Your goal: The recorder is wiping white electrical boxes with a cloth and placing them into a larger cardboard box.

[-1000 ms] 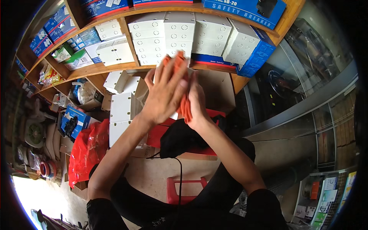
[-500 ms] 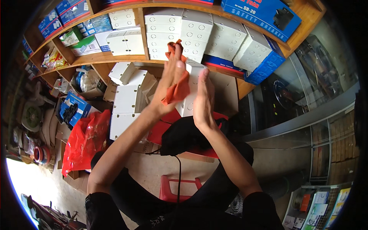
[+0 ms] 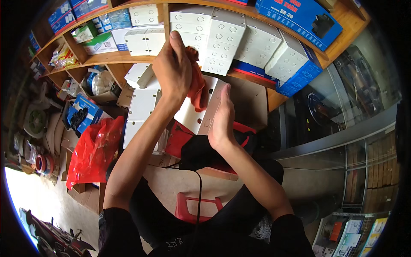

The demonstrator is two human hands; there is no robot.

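An orange cloth (image 3: pixel 198 88) hangs from my left hand (image 3: pixel 173 73), its fingers closed on it and the thumb pointing up. The cloth touches the inside of a white box (image 3: pixel 190 115), whose open side faces up and left. Two dark holes show along the rim. My right hand (image 3: pixel 222 122) holds the box by its right side wall, with the thumb along the wall and the other fingers mostly hidden. The box is tilted above a black cloth-like item (image 3: pixel 199 152) and a red surface (image 3: pixel 177 141).
Stacked white boxes (image 3: pixel 141 107) stand left of my hands. More white boxes (image 3: pixel 224 38) fill the wooden shelf (image 3: pixel 145 59) ahead. A red plastic bag (image 3: pixel 94 150) lies at left. Glass cabinet doors (image 3: pixel 312 103) are at right. A red stool (image 3: pixel 184 207) stands between my legs.
My left hand has moved up and left and turned, with the cloth now against the box's inside. The box has turned so its open side shows. My right hand stays on its side.
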